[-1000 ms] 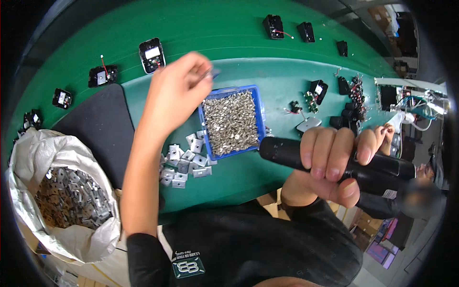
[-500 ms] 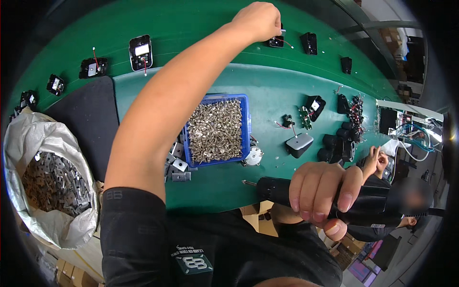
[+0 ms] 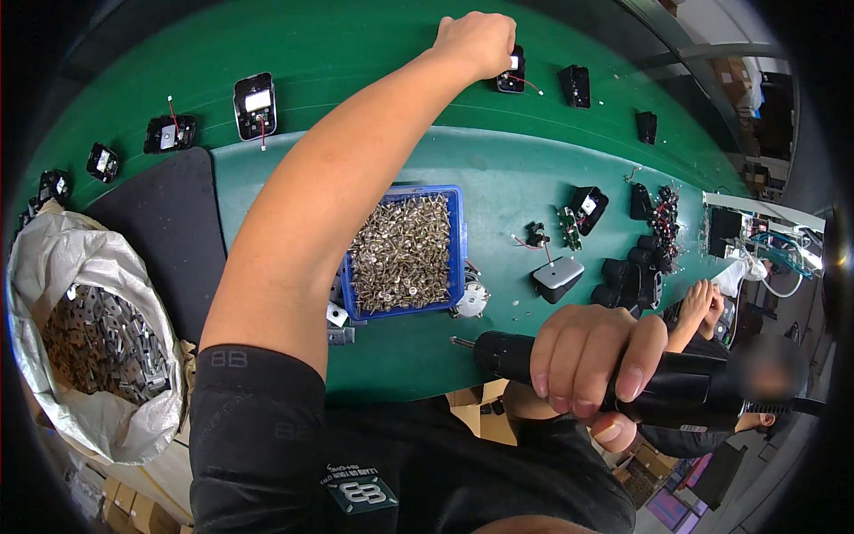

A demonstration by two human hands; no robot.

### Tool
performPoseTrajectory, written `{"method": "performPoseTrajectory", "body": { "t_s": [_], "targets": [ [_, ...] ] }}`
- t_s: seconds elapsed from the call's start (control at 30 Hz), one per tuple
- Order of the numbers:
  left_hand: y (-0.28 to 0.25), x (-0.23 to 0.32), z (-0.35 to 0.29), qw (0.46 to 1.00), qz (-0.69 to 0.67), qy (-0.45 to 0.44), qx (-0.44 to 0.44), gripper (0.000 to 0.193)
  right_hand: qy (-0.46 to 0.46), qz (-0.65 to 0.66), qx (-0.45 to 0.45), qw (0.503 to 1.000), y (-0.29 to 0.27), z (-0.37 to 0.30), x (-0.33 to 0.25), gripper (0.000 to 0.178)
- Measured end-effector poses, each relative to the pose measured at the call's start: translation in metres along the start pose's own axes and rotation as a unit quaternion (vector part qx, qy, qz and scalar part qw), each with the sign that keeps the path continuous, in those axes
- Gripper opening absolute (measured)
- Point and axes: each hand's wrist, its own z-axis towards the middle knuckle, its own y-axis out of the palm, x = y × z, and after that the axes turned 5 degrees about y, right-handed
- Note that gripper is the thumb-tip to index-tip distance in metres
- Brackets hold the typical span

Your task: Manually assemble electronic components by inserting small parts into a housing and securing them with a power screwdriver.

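Observation:
My left hand (image 3: 478, 44) reaches across to the green belt at the back, its fingers closed at the left edge of a small black plastic housing (image 3: 511, 75) with a red wire lead. The fingertips are hidden behind the hand. In my right hand (image 3: 600, 360), held above the near edge of the workbench, is a black electric screwdriver (image 3: 680, 384), its bit pointing left. Under my left forearm a blue tray (image 3: 462, 238) full of screws (image 3: 405, 254) stands on the bench, partly covered by the arm.
More open housings (image 3: 256, 105) stand along the belt (image 3: 356, 93). A white sack (image 3: 84, 245) of metal plates is at the left, beside a black mat (image 3: 173, 222). Loose housings (image 3: 559, 276) and circuit boards (image 3: 569, 227) lie at the right. A co-worker's hands (image 3: 698, 311) are at far right.
My left hand has shifted slightly down and left, and more of the black plastic housing beside it now shows. The electric screwdriver stays in my right hand, nearly still. The view has tilted a little.

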Motion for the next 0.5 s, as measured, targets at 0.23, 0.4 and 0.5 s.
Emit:
{"method": "performPoseTrajectory", "body": {
  "t_s": [0.23,0.4,0.5],
  "targets": [
    [-0.023,-0.011,-0.008,0.998,0.04,-0.023,-0.046,0.021,-0.007,0.023,0.002,1.0,0.003,0.001,0.008,0.039],
    [-0.108,0.0,-0.082,0.995,-0.035,0.083,0.04,0.022,-0.031,0.017,0.034,0.999,0.009,0.003,0.011,0.039],
    [-0.165,0.011,-0.15,0.996,-0.013,0.054,0.064,0.026,-0.05,0.009,0.039,0.998,0.014,0.006,0.018,0.04]
  ]
}}
